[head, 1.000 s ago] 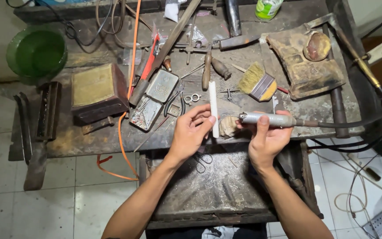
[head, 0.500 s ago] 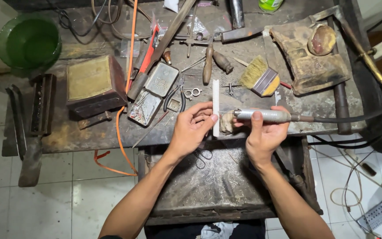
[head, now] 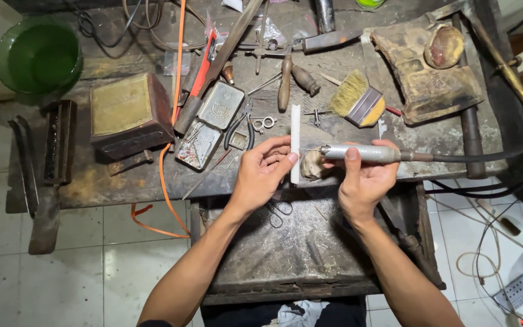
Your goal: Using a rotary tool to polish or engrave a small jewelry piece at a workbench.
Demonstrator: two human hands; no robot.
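Matt metal handpiece [head: 361, 152] – rough workbench [head: 140, 181]

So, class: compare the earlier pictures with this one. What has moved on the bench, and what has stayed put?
The right hand has kept its grip on the grey handpiece, lowering it slightly to the bench edge. The left hand has stayed by the tip, fingers curled. The brush, tins and green bowl have not moved.

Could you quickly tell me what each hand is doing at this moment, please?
Left hand: fingers curled at the bench edge; whether they hold anything cannot be told.
Right hand: closed around the grey rotary handpiece.
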